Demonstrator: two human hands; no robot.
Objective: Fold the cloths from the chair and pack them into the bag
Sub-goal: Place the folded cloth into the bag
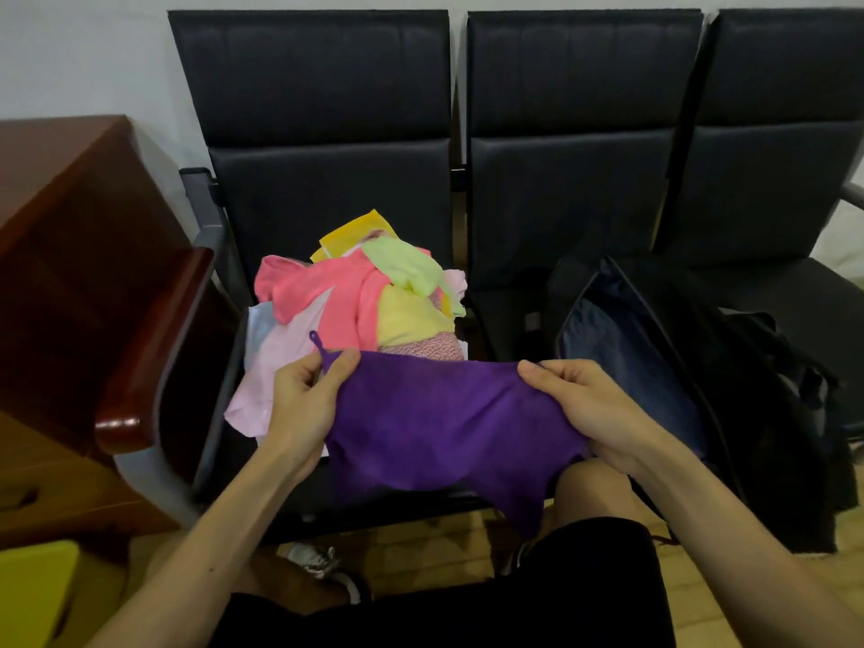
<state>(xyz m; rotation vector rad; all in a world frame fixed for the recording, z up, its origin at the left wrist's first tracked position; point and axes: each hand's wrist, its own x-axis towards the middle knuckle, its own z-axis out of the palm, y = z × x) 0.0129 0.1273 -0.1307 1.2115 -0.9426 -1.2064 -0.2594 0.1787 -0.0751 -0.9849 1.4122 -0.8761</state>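
A purple cloth (439, 423) with a small hanging loop is stretched between my hands above the front of the left chair seat. My left hand (304, 404) pinches its upper left corner by the loop. My right hand (589, 413) grips its upper right edge. The lower part of the cloth hangs down over my knee. Behind it, a pile of cloths (364, 297) in pink, yellow, light green and pale pink lies on the black chair (327, 180). An open black bag (654, 367) with a blue lining stands on the middle seat to the right.
A dark red wooden cabinet (70, 273) stands at the left, beside the chair's wooden armrest (154, 362). A third black seat (795, 180) is at the far right. A yellow object (32, 591) sits at the lower left on the floor.
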